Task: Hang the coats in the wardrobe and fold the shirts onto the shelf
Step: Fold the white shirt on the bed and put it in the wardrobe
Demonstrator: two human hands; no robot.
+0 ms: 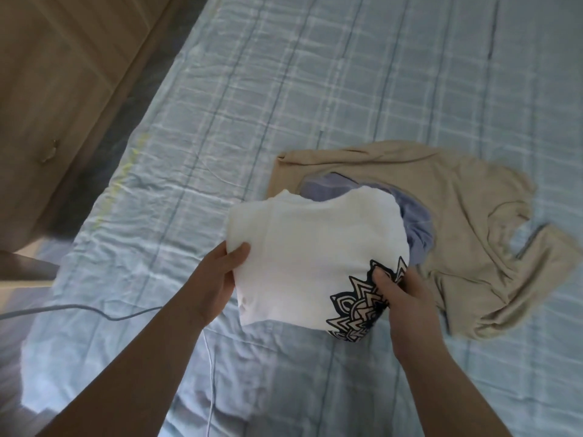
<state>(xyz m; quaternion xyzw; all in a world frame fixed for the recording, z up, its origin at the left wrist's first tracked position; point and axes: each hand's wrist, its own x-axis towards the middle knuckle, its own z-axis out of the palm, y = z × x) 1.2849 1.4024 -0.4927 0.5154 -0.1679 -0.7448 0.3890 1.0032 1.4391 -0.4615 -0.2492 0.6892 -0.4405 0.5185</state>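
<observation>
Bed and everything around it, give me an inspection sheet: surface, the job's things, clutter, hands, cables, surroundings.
Surface: light blue checked bedsheet, wrinkled, covering the bed.
Job's things: folded white shirt with black geometric print, held in both hands; beige long-sleeved top lying spread and unfolded on the sheet; blue-lavender garment bunched on the beige top, partly hidden behind the white shirt.
Clutter: nothing seen.
Hands: left hand grips the white shirt's left edge, thumb on top; right hand grips its right edge over the print, fingers curled.
Cables: thin white cable running across the sheet at lower left.
Surroundings: light wooden cabinet with a small handle, left of the bed.
</observation>
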